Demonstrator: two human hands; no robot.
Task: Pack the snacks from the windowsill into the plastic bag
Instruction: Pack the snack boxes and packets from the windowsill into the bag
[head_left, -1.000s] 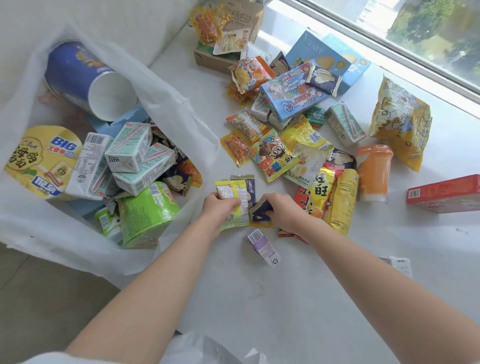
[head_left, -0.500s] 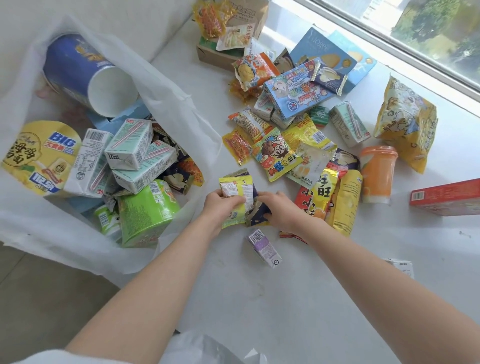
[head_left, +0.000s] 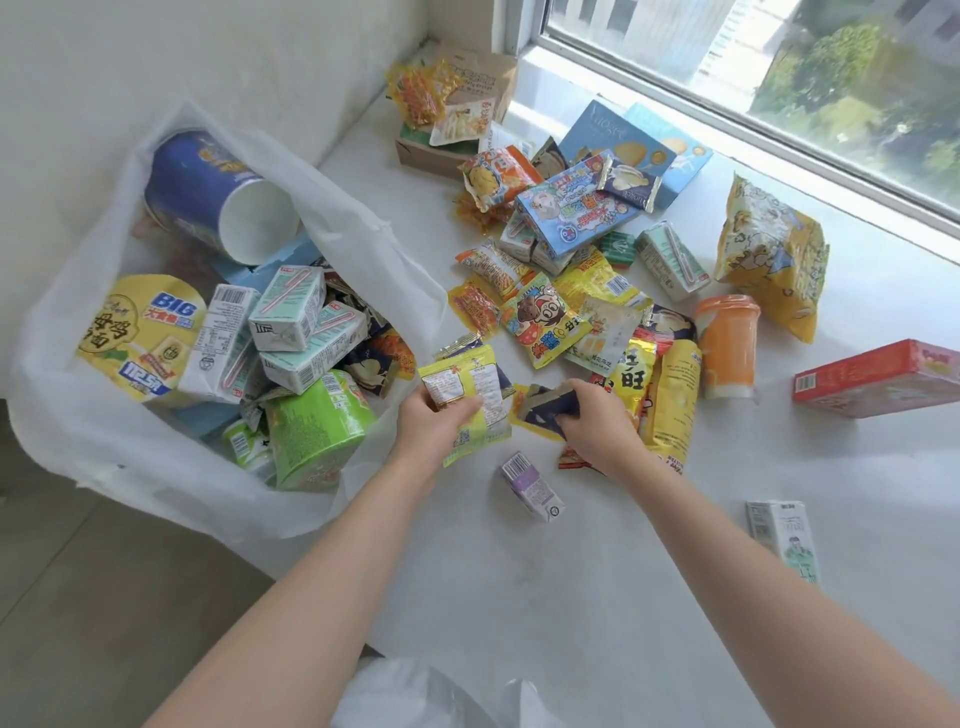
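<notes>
A white plastic bag (head_left: 93, 447) lies open at the left, holding a blue cup, a yellow noodle bowl, mint drink cartons and a green cup. My left hand (head_left: 434, 423) grips a yellow-green snack packet (head_left: 478, 379) lifted just right of the bag's mouth, with a darker packet behind it. Beside it, my right hand (head_left: 597, 421) pinches a small dark blue and gold packet (head_left: 545, 408) low over the windowsill (head_left: 571, 571). Several more snack packets spread beyond my hands toward the window.
A small purple carton (head_left: 530, 486) lies just below my hands. An orange cup (head_left: 726, 351), a red box (head_left: 878, 376), a large yellow bag (head_left: 774, 254), blue boxes (head_left: 618, 145) and a white carton (head_left: 784, 535) lie on the sill. The window runs along the top right.
My left hand has lifted its yellow-green packet a little and shifted toward the bag. My right hand has picked the dark blue packet up off the sill.
</notes>
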